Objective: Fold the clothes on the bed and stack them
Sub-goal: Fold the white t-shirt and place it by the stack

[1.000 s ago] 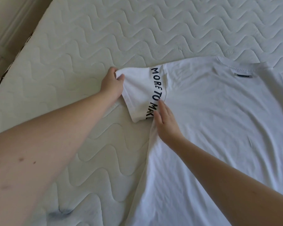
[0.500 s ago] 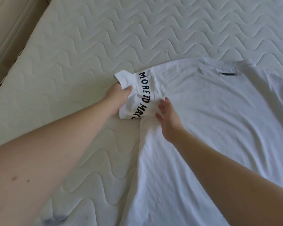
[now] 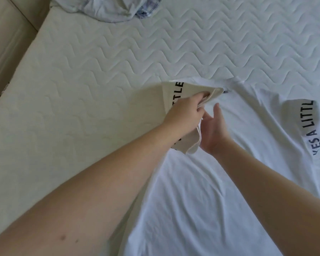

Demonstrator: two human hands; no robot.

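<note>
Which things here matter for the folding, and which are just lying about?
Part of the job:
white T-shirt, spread on the bed
its left sleeve, gripped by the left hand
right hand, open beside it
crumpled pale garment, unfolded

Just there:
quilted mattress
beige frame

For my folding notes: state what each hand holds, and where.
Left hand grips the white T-shirt by its folded-over left sleeve. Right hand holds nothing.
</note>
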